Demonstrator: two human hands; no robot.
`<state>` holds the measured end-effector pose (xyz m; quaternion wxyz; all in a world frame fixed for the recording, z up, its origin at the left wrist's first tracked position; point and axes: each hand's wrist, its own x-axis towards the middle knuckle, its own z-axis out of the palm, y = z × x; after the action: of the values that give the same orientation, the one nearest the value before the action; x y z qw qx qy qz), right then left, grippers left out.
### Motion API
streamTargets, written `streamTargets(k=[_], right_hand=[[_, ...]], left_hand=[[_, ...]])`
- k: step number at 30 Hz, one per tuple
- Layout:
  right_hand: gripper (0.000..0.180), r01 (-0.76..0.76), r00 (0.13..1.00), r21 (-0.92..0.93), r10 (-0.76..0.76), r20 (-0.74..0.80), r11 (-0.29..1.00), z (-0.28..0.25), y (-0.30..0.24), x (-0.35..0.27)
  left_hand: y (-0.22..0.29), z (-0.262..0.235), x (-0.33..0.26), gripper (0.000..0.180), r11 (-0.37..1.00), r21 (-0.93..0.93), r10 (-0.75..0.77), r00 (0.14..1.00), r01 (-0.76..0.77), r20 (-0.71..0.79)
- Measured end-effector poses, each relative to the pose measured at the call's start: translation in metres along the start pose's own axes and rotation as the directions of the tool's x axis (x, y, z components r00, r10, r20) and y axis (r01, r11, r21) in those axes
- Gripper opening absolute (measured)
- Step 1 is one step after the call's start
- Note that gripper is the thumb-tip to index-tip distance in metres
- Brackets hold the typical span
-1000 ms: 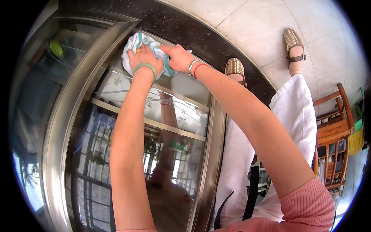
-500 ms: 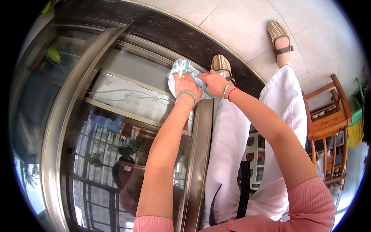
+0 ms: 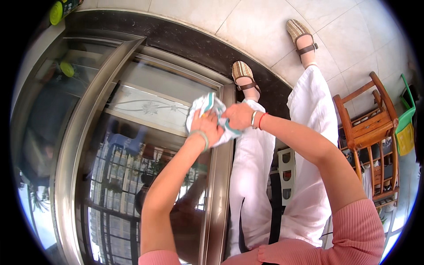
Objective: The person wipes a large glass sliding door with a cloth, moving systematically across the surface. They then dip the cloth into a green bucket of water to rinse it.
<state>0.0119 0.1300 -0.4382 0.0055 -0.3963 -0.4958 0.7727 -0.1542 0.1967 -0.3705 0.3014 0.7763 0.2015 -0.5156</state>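
Note:
A white cloth with teal stripes (image 3: 206, 102) is bunched up in front of the glass door panel (image 3: 145, 132), near its metal frame. My left hand (image 3: 209, 127), with a green bangle at the wrist, lies over the cloth and grips it. From the right, my right hand (image 3: 240, 116) has its fingers closed on the cloth's other side; silver and red bands circle that wrist. The fingertips are slightly blurred, and part of the cloth is hidden beneath both hands. Etched flowers (image 3: 150, 107) decorate a pale band of the glass.
A metal door frame (image 3: 66, 176) runs along the left, and a dark stone sill (image 3: 185, 37) borders the pale floor tiles (image 3: 260, 22). At the right stand a wooden chair (image 3: 369, 128) and a green chair (image 3: 405, 121). A green-capped container (image 3: 56, 13) sits top left.
Both hands have moved down the picture with the cloth, from the panel's upper corner toward me, and slightly left. The whole view has shifted a little.

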Motion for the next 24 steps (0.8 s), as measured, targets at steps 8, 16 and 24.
streamTargets(k=[8,16,24], right_hand=[[0.041,0.415,0.910,0.117,-0.411,-0.060,0.902,0.000,-0.061,-0.052],[0.068,0.130,0.990,0.217,-0.113,-0.090,0.967,0.020,0.002,0.014],[0.066,0.051,0.958,0.229,0.017,-0.285,0.972,0.007,0.034,0.082]], left_hand=[[0.011,-0.108,-0.110,0.050,0.999,0.015,-0.042,0.950,0.039,0.310],[-0.016,-0.012,0.009,0.055,0.981,0.192,-0.045,0.963,-0.007,0.264],[-0.063,-0.008,0.075,0.051,0.970,0.234,-0.112,0.976,0.068,0.184]])
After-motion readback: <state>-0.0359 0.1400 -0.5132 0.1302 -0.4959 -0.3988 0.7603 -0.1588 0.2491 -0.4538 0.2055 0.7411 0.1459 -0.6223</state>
